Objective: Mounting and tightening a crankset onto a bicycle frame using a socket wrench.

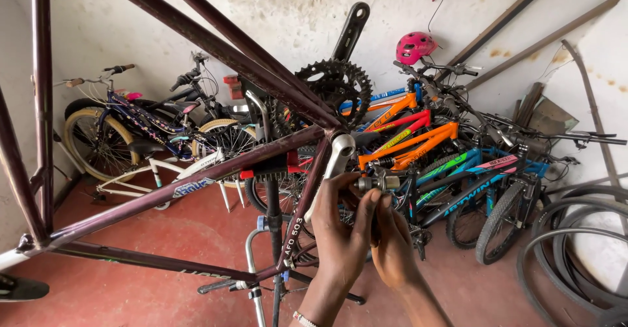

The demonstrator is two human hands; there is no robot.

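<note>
Pedal axle [378, 183] between both hands' fingers [366, 203]

Soft even daylight — edges bowed

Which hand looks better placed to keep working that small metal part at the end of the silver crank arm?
Probably the left hand: its fingertips already pinch the metal fitting at the end of the silver crank arm. The right hand sits just below, cupped behind it, more as support.
</note>
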